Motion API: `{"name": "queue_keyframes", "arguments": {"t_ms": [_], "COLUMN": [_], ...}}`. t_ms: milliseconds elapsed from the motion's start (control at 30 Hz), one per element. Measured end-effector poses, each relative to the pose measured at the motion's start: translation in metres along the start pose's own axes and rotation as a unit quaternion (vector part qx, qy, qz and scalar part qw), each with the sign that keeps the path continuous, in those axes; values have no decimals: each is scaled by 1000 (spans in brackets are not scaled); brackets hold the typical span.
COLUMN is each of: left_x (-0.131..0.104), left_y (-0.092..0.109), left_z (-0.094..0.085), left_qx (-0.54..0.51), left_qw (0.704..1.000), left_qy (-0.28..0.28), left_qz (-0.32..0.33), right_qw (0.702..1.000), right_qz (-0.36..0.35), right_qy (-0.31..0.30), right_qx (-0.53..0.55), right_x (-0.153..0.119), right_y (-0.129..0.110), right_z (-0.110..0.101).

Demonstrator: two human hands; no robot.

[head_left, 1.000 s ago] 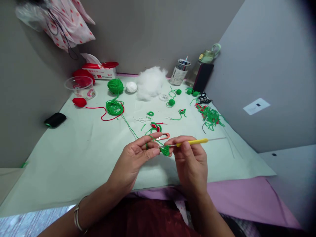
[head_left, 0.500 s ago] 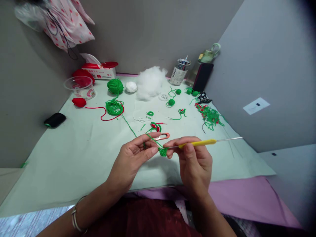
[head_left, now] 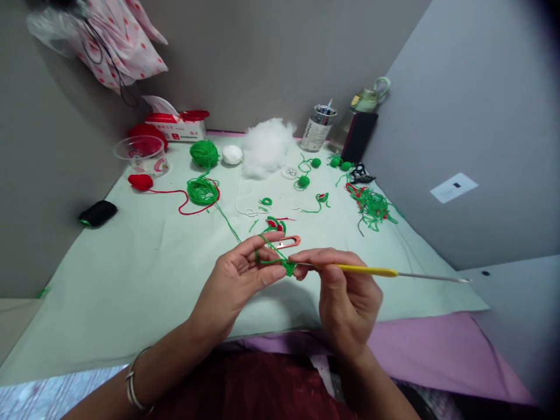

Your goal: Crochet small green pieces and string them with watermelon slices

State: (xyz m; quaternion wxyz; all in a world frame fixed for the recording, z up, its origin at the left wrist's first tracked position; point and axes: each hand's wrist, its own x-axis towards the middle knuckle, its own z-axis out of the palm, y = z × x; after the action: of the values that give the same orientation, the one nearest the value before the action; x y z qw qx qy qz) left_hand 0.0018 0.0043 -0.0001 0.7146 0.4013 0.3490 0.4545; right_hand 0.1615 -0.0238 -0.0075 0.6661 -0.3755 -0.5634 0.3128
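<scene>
My left hand (head_left: pixel 238 277) pinches a small green crochet piece (head_left: pixel 289 267) between thumb and fingers, and green yarn runs over its raised forefinger. In my right hand (head_left: pixel 350 294) is a yellow-handled crochet hook (head_left: pixel 371 270); its left tip meets the green piece and its metal far end points right. Just beyond the fingers lie an orange-red tool (head_left: pixel 292 241) and a small red and green piece (head_left: pixel 276 224). The yarn leads back toward a loose green coil (head_left: pixel 202 191) on the pale cloth.
At the back stand a tissue box (head_left: pixel 186 127), a green yarn ball (head_left: pixel 204 153), white stuffing (head_left: pixel 268 146), a pen can (head_left: pixel 319 128) and a phone (head_left: pixel 359 137) against a bottle. Yarn scraps (head_left: pixel 374 207) lie right, a black object (head_left: pixel 97 213) left.
The hook's far end has swung down and reaches farther right. My right hand has turned slightly, and my left thumb has moved right over the green piece.
</scene>
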Motion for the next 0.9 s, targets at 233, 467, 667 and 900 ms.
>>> {"name": "queue_keyframes", "arguments": {"t_ms": [233, 467, 667, 900], "left_x": [-1, 0, -1, 0], "left_y": [0, -2, -1, 0], "left_z": [3, 3, 5, 5], "left_qx": [-13, -30, -32, -24], "left_qw": [1000, 999, 998, 999], "left_qy": [11, 3, 42, 41], "left_qz": [-10, -33, -21, -21], "right_qw": [999, 989, 994, 1000], "right_qz": [-30, -86, -54, -6], "right_qy": [-25, -40, -33, 4], "right_qx": [-29, -109, -93, -11], "right_x": [-1, -4, -5, -5], "right_y": [-1, 0, -1, 1], "right_z": [-2, -3, -3, 2]}}
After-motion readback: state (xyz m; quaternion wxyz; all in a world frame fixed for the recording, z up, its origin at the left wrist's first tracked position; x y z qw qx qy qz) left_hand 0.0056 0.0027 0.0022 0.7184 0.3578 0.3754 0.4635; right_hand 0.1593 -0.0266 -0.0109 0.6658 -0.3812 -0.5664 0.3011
